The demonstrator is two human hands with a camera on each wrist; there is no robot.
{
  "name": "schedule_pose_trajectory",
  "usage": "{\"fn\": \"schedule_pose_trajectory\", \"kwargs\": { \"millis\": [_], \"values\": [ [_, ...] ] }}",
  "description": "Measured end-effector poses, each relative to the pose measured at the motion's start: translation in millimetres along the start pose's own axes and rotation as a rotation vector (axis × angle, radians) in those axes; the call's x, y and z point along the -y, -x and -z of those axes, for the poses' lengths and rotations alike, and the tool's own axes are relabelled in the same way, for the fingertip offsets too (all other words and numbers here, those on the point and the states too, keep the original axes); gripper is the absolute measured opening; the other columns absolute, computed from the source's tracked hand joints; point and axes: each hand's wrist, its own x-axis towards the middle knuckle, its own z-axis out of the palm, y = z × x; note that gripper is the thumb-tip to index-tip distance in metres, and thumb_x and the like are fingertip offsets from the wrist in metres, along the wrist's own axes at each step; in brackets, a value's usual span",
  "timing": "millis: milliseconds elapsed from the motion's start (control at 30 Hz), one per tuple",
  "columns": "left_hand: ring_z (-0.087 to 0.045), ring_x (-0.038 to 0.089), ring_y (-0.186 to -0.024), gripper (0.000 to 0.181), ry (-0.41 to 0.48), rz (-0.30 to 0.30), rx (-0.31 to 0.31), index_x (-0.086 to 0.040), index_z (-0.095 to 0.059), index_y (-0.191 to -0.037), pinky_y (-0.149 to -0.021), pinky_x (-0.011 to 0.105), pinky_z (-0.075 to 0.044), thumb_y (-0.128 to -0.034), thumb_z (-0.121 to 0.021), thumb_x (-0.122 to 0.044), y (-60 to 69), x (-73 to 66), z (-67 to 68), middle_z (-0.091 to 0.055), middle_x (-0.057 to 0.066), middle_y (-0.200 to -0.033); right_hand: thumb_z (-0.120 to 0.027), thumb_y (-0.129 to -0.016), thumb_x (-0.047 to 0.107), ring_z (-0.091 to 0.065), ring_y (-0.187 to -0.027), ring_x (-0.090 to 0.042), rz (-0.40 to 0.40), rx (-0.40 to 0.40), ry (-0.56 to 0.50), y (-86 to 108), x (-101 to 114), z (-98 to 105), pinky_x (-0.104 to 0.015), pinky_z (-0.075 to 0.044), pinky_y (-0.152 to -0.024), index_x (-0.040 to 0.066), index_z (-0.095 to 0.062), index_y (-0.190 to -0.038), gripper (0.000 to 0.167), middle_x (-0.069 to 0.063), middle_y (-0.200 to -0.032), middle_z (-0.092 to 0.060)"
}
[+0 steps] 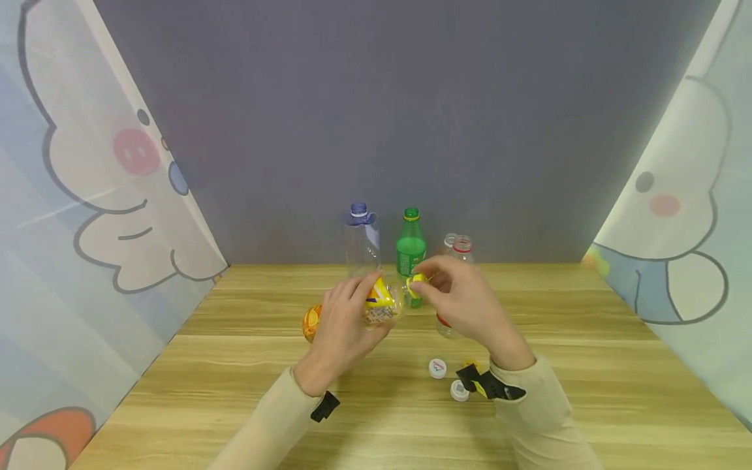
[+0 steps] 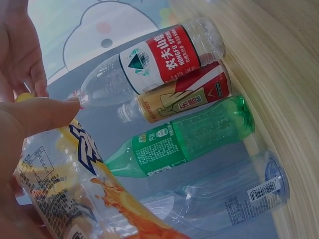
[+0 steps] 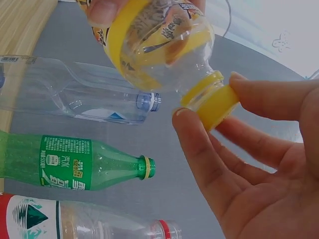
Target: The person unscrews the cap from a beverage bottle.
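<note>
My left hand (image 1: 343,323) grips a clear plastic drink bottle (image 1: 384,305) with a yellow and orange label around its body. The bottle lies sideways in the air above the table, its neck toward the right. With thumb and fingers, my right hand (image 1: 467,303) pinches the yellow cap (image 3: 219,107) at the bottle's mouth. A yellow ring (image 3: 193,92) circles the neck just below the cap. In the left wrist view the label (image 2: 84,149) fills the lower left, and the cap is mostly hidden behind the left thumb.
Uncapped bottles stand at the table's back: a bluish clear one (image 1: 361,245), a green one (image 1: 410,248), a gold-labelled one (image 2: 174,102) and a red-and-white-labelled one (image 2: 164,59). White caps (image 1: 437,369) lie near my right wrist, beside a partly hidden yellow piece (image 1: 470,363).
</note>
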Motion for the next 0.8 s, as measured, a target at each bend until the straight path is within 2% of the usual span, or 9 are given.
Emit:
{"fn": "schedule_pose_trajectory", "kwargs": {
  "millis": [267, 533, 667, 800],
  "values": [
    [-0.059, 0.028, -0.112, 0.09, -0.001, -0.003, 0.0, -0.011, -0.054, -0.144, -0.084, 0.041, -0.042, -0.0661, -0.097, -0.025, -0.1, 0.3, 0.5, -0.065, 0.007, -0.125, -0.076, -0.091, 0.015, -0.07, -0.081, -0.018, -0.012, 0.017, 0.036, 2.1, 2, 2, -0.041, -0.057, -0.075, 0.003, -0.072, -0.116, 0.028, -0.006, -0.101, -0.073],
    [-0.06, 0.03, -0.109, 0.085, 0.056, 0.034, -0.022, -0.009, -0.053, -0.142, -0.087, 0.045, -0.044, -0.0686, -0.095, -0.02, -1.4, 5.1, 1.4, -0.065, 0.01, -0.122, -0.077, -0.09, 0.007, -0.07, -0.093, -0.027, 0.033, -0.052, -0.008, 1.5, 1, 3, -0.044, -0.059, -0.082, 0.0, -0.07, -0.116, 0.028, -0.011, -0.111, -0.071],
    [-0.061, 0.03, -0.106, 0.085, 0.084, 0.055, -0.05, -0.003, -0.05, -0.142, -0.092, 0.05, -0.047, -0.0709, -0.093, -0.02, -3.0, 7.8, 3.1, -0.066, 0.01, -0.116, -0.076, -0.09, 0.006, -0.07, -0.092, -0.026, 0.019, -0.053, -0.008, 1.2, 0, 5, -0.044, -0.059, -0.082, -0.001, -0.069, -0.117, 0.029, -0.012, -0.11, -0.071],
    [-0.06, 0.031, -0.109, 0.087, 0.118, 0.086, -0.054, 0.0, -0.048, -0.144, -0.099, 0.052, -0.046, -0.0727, -0.092, -0.021, -3.9, 10.7, 4.2, -0.065, 0.012, -0.121, -0.077, -0.09, 0.01, -0.07, -0.086, -0.022, -0.017, -0.036, 0.01, 1.8, -1, 5, -0.042, -0.059, -0.076, 0.001, -0.069, -0.116, 0.029, -0.01, -0.108, -0.072]
  ]
}}
